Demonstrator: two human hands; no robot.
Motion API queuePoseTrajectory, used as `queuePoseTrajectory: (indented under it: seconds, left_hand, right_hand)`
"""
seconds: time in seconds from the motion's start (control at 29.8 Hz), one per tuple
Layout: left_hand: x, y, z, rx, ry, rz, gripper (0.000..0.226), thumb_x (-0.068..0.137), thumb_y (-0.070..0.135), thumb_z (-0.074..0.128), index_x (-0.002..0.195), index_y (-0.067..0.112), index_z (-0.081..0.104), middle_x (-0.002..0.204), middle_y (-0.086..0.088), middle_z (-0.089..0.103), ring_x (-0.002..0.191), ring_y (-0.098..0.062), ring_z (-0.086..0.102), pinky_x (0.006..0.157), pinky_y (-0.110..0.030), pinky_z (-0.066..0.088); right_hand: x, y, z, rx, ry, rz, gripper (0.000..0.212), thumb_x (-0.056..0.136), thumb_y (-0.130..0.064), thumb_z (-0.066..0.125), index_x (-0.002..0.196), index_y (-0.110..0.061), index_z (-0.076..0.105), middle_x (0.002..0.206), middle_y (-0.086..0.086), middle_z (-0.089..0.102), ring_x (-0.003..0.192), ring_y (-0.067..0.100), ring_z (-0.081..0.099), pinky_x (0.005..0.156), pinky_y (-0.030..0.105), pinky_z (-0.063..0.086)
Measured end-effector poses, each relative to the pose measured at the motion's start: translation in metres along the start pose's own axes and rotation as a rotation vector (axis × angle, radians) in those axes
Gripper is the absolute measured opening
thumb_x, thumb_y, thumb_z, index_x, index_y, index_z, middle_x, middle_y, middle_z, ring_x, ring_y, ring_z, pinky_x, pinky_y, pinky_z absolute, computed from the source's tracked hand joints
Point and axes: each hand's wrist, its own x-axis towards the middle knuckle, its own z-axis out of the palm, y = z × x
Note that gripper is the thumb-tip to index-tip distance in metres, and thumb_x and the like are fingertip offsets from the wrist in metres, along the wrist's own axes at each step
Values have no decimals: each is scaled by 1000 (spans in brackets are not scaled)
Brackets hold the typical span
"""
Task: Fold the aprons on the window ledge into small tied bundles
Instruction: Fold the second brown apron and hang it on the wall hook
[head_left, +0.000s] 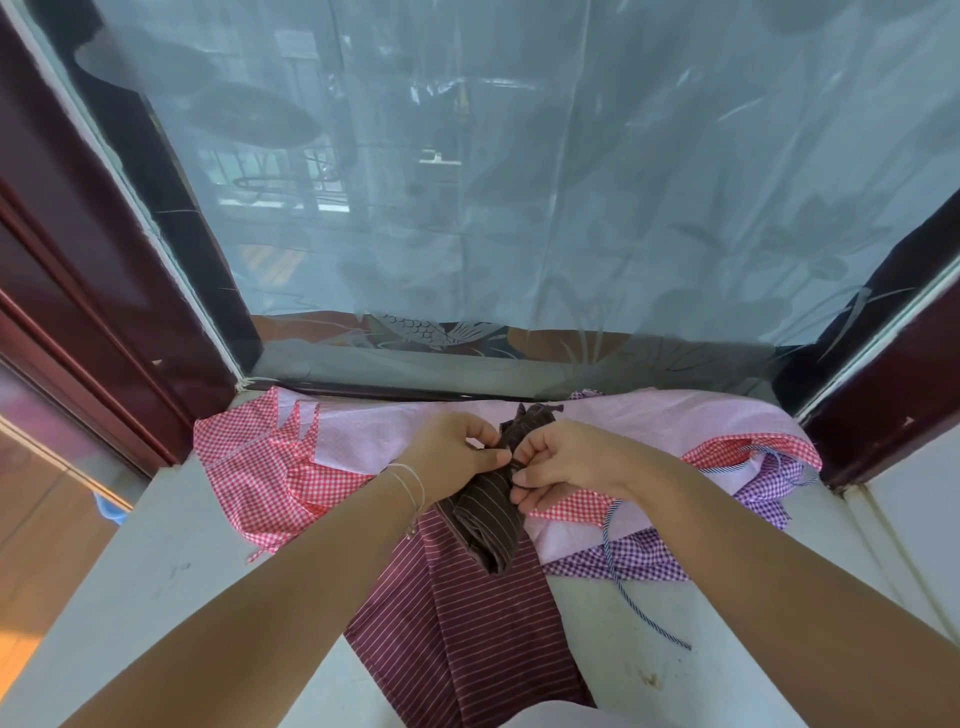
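Note:
A dark brown striped apron (488, 514) is rolled into a narrow bundle and lies on top of the other aprons in the middle of the ledge. My left hand (457, 452) and my right hand (558, 460) meet over its upper part, each pinching a thin tie of the bundle between thumb and fingers. Under the bundle lie a maroon striped apron (462, 623), a pink and red checked apron (270, 467) and a purple checked apron (628, 558), all spread out flat.
The white window ledge (171, 571) runs across the view, with the glass pane (519, 182) just behind the aprons. Dark red frame posts stand at left (93, 291) and right (883, 405). A blue and white striped cord (631, 608) trails over the ledge.

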Motion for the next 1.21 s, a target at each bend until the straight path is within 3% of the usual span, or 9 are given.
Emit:
queuePoseTrajectory:
  seconds: [0.07, 0.13, 0.23, 0.47, 0.7, 0.8, 0.9, 1.04, 1.21]
  left_hand:
    - [-1, 7, 1, 51, 18, 32, 15, 82, 28, 74, 92, 18, 69, 83, 3, 65, 72, -9, 60, 64, -19, 48]
    - [0, 10, 0, 44, 26, 34, 14, 83, 27, 73, 93, 18, 70, 80, 1, 67, 67, -8, 60, 60, -17, 47]
    - [0, 13, -2, 11, 51, 68, 5, 85, 25, 71, 85, 20, 70, 73, 2, 68, 61, -8, 60, 55, -16, 46]
    - [-2, 22, 7, -42, 131, 141, 20, 89, 24, 65, 70, 25, 65, 65, 10, 62, 63, -5, 57, 61, -19, 42]
    - [-3, 17, 8, -46, 177, 131, 22, 90, 26, 64, 70, 18, 63, 66, 4, 63, 62, -8, 55, 62, -23, 43]
    - [-2, 20, 2, -88, 179, 139, 17, 89, 25, 65, 76, 14, 68, 70, -1, 67, 63, -8, 58, 63, -23, 47]
    - [0, 27, -2, -126, 206, 166, 15, 88, 26, 67, 75, 18, 68, 68, 2, 68, 61, -6, 58, 62, -22, 48]
    - [4, 32, -2, -72, 208, 207, 11, 92, 26, 62, 83, 19, 66, 77, 4, 70, 73, -11, 65, 69, -26, 52]
    - [7, 33, 0, -12, 230, 254, 12, 95, 27, 56, 101, 22, 65, 89, 7, 67, 82, -10, 63, 76, -28, 53]
  right_hand:
    - [-3, -8, -1, -216, 68, -14, 10, 89, -8, 66, 93, -12, 57, 78, 5, 71, 67, 12, 69, 63, 22, 56]
    - [-6, -14, -1, -655, 224, -115, 13, 87, -24, 69, 90, -20, 57, 81, -5, 63, 69, 5, 60, 61, 19, 46]
    - [-8, -14, 9, -1034, 446, -318, 16, 86, -34, 62, 83, -25, 49, 88, -5, 45, 77, 11, 48, 61, 24, 35]
    - [-1, 0, 27, -1034, 759, -319, 10, 96, -21, 44, 97, -12, 47, 86, 2, 49, 70, 18, 46, 60, 31, 38]
    - [-4, 6, 23, -989, 602, -413, 7, 94, -14, 46, 93, -14, 39, 88, -2, 37, 77, 14, 36, 55, 20, 27]
    - [-9, 4, 16, -707, 495, -428, 16, 93, -25, 53, 85, -23, 39, 80, -5, 43, 68, 10, 41, 59, 20, 34]
    - [-9, -1, 14, -537, 573, -465, 9, 99, -28, 46, 94, -21, 45, 77, -2, 51, 66, 14, 53, 63, 30, 47]
    - [-7, -6, 10, -732, 705, -423, 19, 100, -33, 42, 107, -15, 45, 75, -10, 50, 64, 7, 53, 56, 17, 41]
    - [-8, -2, 8, -996, 771, -439, 26, 102, -40, 30, 86, -22, 40, 62, -11, 41, 50, 5, 40, 47, 16, 31]
